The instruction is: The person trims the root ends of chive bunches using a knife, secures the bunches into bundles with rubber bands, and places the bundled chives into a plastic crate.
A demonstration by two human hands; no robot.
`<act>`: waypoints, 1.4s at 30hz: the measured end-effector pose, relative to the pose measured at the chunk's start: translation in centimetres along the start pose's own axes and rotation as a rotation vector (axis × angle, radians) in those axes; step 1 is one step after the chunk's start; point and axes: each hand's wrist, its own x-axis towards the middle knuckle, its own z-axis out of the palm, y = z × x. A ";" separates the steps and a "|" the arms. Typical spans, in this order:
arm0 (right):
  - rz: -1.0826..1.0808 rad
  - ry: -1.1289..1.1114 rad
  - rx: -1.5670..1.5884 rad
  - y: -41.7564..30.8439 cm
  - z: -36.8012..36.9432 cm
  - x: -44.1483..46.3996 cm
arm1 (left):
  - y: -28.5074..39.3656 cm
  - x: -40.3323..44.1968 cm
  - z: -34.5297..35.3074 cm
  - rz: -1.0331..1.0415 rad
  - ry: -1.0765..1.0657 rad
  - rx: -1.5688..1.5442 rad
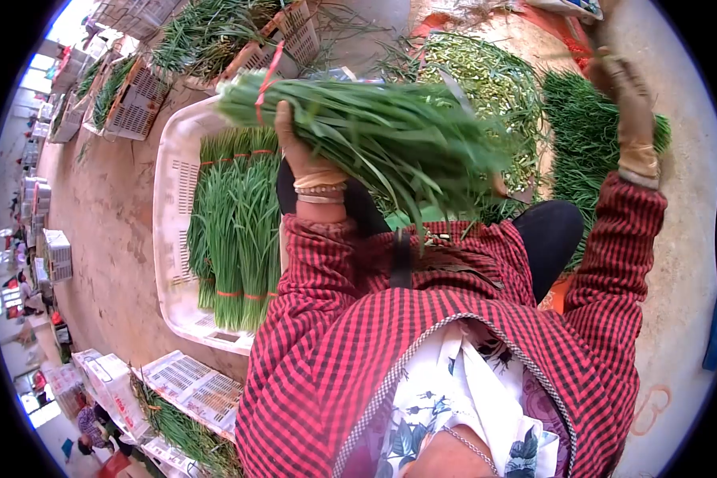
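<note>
My left hand [299, 147], in a brownish glove, is closed around a bunch of garlic chives [358, 119]. A red band [264, 88] ties the bunch near its pale cut ends, which point left. Its green leaves stretch right across my lap and are blurred. My right hand [625, 88], also gloved, is raised at the upper right, above a heap of loose chives [573, 131]. Its fingers are bent and smeared, so what they hold, if anything, does not show. Red material [575, 49] lies just left of it.
At my left stands a white crate [171, 279] with tied chive bundles [235, 215]. Cut scraps [486, 68] cover the surface ahead. More crates with greens [139, 99] stand at the upper left, and others [187, 382] at the lower left. A far-off person [92, 430] is at lower left.
</note>
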 end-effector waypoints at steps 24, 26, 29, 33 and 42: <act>-0.205 -0.803 -0.193 -5.2 20.0 -9.7 | 2.5 1.6 -3.5 0.196 0.145 -0.007; -0.251 -0.829 -0.412 -5.1 21.8 -10.3 | 2.3 1.9 -4.1 0.158 0.137 -0.058; -0.320 -0.807 -0.513 -3.6 24.3 -11.0 | 1.8 1.6 -3.7 0.112 0.006 -0.146; -0.362 -0.736 -0.384 -0.7 26.4 -11.9 | 1.5 1.7 -3.2 0.107 -0.058 -0.203; 0.070 -0.771 0.171 -3.3 18.1 -9.0 | 2.4 0.9 -1.9 0.058 -0.052 -0.248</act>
